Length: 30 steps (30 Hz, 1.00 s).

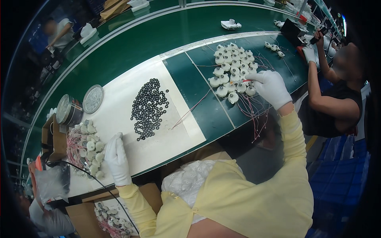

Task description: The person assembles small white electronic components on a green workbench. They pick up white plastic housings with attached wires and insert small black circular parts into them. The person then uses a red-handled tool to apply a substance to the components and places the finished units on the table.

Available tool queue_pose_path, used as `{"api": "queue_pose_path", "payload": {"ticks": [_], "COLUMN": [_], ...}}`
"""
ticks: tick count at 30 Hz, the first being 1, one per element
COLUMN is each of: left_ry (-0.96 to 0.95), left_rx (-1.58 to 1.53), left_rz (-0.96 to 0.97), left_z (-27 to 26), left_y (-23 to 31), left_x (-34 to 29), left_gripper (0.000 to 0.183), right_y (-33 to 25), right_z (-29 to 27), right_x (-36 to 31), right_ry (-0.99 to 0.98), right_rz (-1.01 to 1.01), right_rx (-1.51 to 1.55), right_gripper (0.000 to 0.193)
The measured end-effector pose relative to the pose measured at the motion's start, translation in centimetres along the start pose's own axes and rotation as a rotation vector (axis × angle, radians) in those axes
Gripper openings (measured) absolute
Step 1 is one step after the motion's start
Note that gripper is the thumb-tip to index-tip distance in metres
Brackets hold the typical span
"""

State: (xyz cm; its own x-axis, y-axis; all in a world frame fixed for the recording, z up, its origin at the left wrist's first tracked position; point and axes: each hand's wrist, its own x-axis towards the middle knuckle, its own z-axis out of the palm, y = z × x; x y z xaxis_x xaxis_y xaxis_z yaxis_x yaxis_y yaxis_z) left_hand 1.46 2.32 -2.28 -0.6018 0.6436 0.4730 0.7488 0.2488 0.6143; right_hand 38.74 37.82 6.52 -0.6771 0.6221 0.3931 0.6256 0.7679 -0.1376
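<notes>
My right hand (273,88), in a white glove, is closed on a thin red stick-like tool (247,80). Its tip reaches over a cluster of small white round motor-like parts (235,63) with grey tops and pink wires (254,113). My left hand (117,158), also gloved, is at the near edge of the white sheet (180,141). Its fingers are pressed together; whatever they may hold is hidden. Beside it lies a pile of similar white parts (91,146) with pink wires. Many small black rings (149,109) are spread on the sheet.
An open tin (68,109) and its round lid (93,99) stand at the left, near a cardboard box (59,139). A box of wired parts (115,216) sits below the table edge. A co-worker (337,91) works at the right. A green conveyor (166,37) runs behind.
</notes>
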Motion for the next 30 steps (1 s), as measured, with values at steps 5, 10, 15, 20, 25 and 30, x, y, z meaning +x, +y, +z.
{"api": "queue_pose_path", "payload": {"ticks": [5,10,15,20,25,30], "left_ry": [0.000,0.004,0.006,-0.001,0.000,0.000], "left_rx": [-0.003,-0.028,-0.051,-0.045,-0.054,-0.041], "left_rz": [0.006,-0.006,-0.019,-0.029,-0.032,-0.015], "left_z": [0.0,0.1,0.1,0.0,0.0,0.0], "left_y": [-0.3,-0.2,0.1,0.0,0.2,0.0], "left_x": [0.0,0.0,0.0,-0.1,0.0,-0.1], "left_gripper": [0.025,0.025,0.026,0.026,0.026,0.026], "right_y": [0.8,1.2,0.4,-0.4,-0.6,-0.7], "right_z": [-0.4,-1.4,-1.0,-0.3,0.5,0.6], "right_x": [-0.7,-1.2,-1.1,-1.4,-2.0,-1.9], "right_ry": [0.002,0.104,0.186,0.173,0.141,0.162], "right_rz": [0.002,-0.050,-0.200,-0.261,-0.221,-0.240], "right_rx": [-0.080,-0.092,-0.053,-0.060,-0.029,-0.049], "right_gripper": [0.026,0.027,0.027,0.023,0.029,0.029]}}
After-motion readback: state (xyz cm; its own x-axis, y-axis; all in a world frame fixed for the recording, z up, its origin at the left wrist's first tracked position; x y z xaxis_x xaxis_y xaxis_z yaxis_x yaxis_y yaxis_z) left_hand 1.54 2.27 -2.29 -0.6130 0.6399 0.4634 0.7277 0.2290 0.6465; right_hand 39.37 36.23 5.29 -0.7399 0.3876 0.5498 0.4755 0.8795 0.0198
